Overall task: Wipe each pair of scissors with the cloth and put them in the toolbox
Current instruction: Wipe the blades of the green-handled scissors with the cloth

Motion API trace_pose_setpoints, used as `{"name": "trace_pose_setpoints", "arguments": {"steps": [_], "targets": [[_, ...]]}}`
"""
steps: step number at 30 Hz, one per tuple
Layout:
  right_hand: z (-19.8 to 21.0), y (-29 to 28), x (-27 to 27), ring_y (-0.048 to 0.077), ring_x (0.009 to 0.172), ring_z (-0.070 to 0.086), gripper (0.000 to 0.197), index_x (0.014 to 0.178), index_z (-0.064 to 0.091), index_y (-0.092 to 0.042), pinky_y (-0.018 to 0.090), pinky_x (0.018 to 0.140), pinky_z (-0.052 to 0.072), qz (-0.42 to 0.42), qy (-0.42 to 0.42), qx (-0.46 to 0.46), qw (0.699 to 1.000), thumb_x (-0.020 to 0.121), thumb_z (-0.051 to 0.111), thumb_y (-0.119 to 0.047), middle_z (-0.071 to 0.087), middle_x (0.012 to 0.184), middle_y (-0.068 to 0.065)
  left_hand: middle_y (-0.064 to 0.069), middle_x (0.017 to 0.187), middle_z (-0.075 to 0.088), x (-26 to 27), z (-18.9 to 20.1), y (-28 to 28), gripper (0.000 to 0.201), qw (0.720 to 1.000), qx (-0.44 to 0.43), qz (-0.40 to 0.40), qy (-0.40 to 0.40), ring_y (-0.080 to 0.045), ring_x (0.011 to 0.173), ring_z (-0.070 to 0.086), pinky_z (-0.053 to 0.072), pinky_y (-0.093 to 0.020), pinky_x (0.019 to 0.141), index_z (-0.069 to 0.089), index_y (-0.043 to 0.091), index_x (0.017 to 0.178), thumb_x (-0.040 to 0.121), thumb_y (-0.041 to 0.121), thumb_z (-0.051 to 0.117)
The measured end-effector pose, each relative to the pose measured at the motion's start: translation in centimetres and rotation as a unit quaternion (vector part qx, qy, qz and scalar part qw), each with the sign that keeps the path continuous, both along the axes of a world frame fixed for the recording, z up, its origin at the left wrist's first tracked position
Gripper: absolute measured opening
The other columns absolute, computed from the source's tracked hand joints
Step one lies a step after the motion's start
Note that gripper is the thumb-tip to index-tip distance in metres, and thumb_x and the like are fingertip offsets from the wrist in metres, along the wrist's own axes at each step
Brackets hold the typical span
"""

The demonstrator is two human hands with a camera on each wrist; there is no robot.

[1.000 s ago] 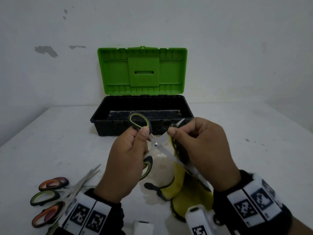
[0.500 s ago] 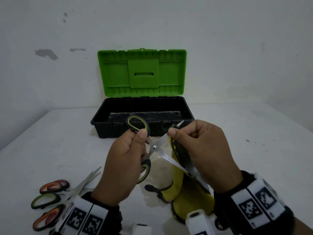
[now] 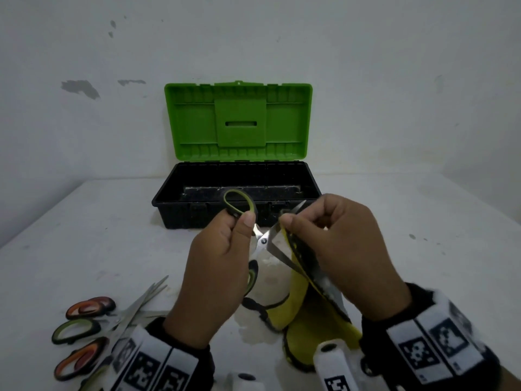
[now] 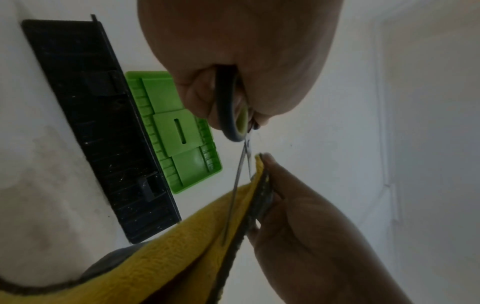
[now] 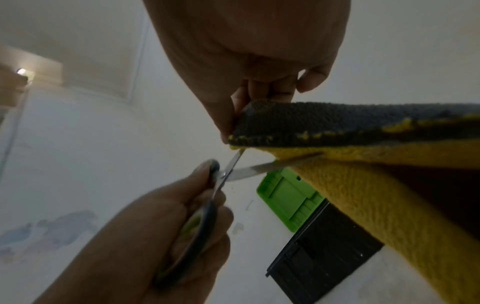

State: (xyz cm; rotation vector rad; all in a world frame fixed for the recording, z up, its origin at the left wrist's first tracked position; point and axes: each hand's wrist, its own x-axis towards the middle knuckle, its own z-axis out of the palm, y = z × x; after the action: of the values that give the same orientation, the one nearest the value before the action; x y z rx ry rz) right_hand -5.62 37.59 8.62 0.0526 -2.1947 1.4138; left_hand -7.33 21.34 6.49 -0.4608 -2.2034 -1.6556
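Blades spread, cloth pinched on one of them.

The left hand (image 3: 217,277) grips the green-handled scissors (image 3: 263,241) by the handles, blades apart; the right hand (image 3: 346,258) pinches the yellow cloth (image 3: 298,314) round one blade, above the white table (image 3: 84,235). Behind sits the toolbox (image 3: 236,193), green lid up. More scissors (image 3: 84,328) lie at the near left.
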Motion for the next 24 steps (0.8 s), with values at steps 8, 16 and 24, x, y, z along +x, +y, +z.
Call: {"name": "trace_pose_setpoints", "arguments": {"steps": [8, 16, 24], "targets": [[-0.5, 0.0, -0.7, 0.004, 0.057, 0.064, 0.025, 0.064, 0.068, -0.02, 0.019, 0.056, 0.052, -0.057, -0.012, -0.012, 0.998, 0.08, 0.081, -0.032, 0.07, 0.062, -0.004, 0.0, 0.056, 0.048, 0.7, -0.1, 0.1, 0.034, 0.994, -0.053, 0.011, 0.095, -0.011, 0.042, 0.043, 0.031, -0.015, 0.04, 0.058, 0.02, 0.078, 0.095, 0.042, 0.039], [-0.4, 0.5, -0.8, 0.013, 0.055, 0.064, 0.027, 0.063, 0.068, -0.015, 0.025, 0.056, 0.053, -0.064, -0.024, -0.063, 0.996, 0.078, 0.082, -0.032, 0.07, 0.06, 0.003, -0.001, 0.059, 0.05, 0.3, -0.7, -0.3, 0.029, 0.993, -0.056, 0.009, 0.099, -0.015, 0.046, 0.045, 0.033, -0.019, 0.04, 0.056, 0.027, 0.078, 0.096, 0.043, 0.04], [-0.3, 0.6, -0.8, 0.008, 0.049, 0.059, 0.028, 0.064, 0.067, -0.011, 0.018, 0.05, 0.049, -0.039, -0.043, -0.094, 0.994, 0.079, 0.082, -0.029, 0.065, 0.053, 0.0, -0.004, 0.058, 0.052, 0.3, -0.8, -0.5, 0.031, 0.993, -0.055, 0.006, 0.107, -0.016, 0.044, 0.046, 0.035, -0.022, 0.039, 0.063, 0.018, 0.085, 0.097, 0.039, 0.043]]}}
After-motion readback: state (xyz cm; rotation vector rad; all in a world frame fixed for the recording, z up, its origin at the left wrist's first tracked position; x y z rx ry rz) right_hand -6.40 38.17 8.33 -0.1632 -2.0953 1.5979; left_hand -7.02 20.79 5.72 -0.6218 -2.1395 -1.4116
